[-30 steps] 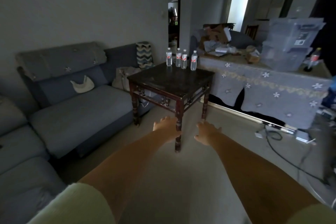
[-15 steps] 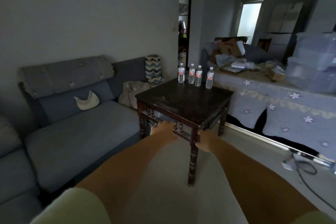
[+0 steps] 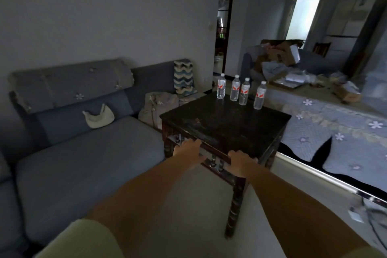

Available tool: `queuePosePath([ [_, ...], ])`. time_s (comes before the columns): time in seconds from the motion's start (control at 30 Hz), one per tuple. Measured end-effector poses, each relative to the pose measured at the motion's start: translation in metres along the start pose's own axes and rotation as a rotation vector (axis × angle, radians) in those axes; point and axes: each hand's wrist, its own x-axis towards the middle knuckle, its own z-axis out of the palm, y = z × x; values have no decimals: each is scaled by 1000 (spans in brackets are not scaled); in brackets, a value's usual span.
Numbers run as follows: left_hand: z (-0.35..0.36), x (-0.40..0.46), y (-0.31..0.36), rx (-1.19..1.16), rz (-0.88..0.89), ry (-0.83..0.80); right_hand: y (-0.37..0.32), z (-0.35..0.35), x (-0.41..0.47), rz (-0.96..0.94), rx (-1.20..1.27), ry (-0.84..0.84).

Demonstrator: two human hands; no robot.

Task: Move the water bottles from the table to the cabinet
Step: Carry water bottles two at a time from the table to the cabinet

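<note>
Several clear water bottles (image 3: 239, 90) with red-and-white labels stand upright in a row along the far edge of a dark wooden side table (image 3: 226, 125). My left hand (image 3: 187, 150) and my right hand (image 3: 240, 160) are stretched forward, palms down, in front of the table's near edge and below its top. Both hands hold nothing, their fingers loose and slightly bent. The bottles are well beyond both hands.
A grey-blue sofa (image 3: 83, 148) runs along the left, with a cream bag (image 3: 98, 116) and a grey backpack (image 3: 157, 109) on it. To the right stands a long cloth-covered surface (image 3: 335, 128) with clutter. Cables (image 3: 374, 222) lie on the floor at the right.
I have come closer to the table, which now fills more of the view. Both hands have reached forward to its near edge.
</note>
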Motion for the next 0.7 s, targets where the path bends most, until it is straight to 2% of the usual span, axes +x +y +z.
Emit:
queuePosePath([
  [0.43,-18,260,-11,-6,-27,-63,37,-72,259,79,77,-66],
  [0.7,6,382,3,-2,26,-128,68,-90,343,157,125,-97],
])
